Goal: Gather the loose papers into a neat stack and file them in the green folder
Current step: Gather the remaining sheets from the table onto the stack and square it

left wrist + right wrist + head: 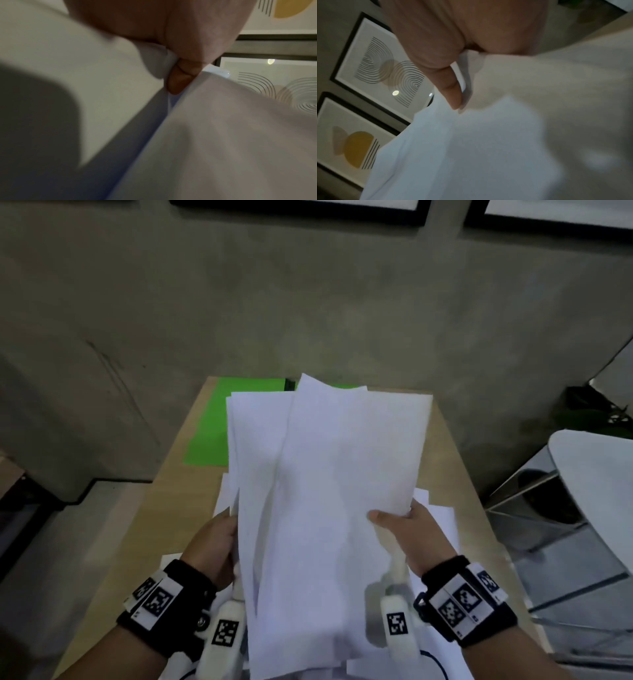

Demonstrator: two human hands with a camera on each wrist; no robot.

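I hold a loose bundle of white papers (325,491) raised above the wooden table (164,508), its sheets uneven and fanned at the top. My left hand (219,542) grips the bundle's left edge; in the left wrist view its fingers (178,79) curl round the sheets (223,135). My right hand (404,525) grips the right edge with the thumb on top, and the right wrist view shows a finger (452,92) pressed against the papers (471,148). The green folder (219,422) lies flat at the table's far left, partly hidden by the bundle.
More white sheets (442,518) lie on the table under my hands. A grey wall (308,302) with framed pictures (382,65) stands behind the table. A white chair (596,474) with metal legs sits to the right, a dark plant (589,412) beyond it.
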